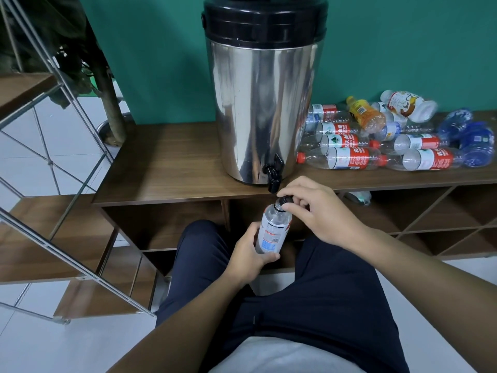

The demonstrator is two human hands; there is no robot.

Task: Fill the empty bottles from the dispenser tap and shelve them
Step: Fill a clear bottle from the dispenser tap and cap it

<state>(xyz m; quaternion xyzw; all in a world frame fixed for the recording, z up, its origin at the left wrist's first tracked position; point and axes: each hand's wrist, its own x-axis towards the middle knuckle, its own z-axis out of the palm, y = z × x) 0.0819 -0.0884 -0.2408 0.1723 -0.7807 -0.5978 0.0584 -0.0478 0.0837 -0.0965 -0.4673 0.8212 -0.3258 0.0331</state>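
Here the bottle [273,228] tilts, neck pointing far and slightly right, just below the tap [274,175]. Its base is hidden inside the left hand [248,255] gripping it; the right hand [317,211] pinches the black cap [285,201], partly covering it.

A metal-framed wooden rack [40,211] stands on the white tiled floor [53,345], left of a green wall [403,49].

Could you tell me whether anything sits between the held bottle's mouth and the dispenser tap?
Yes: a black cap covers the bottle, pinched by the right hand, just below the tap. The left hand grips the bottle.
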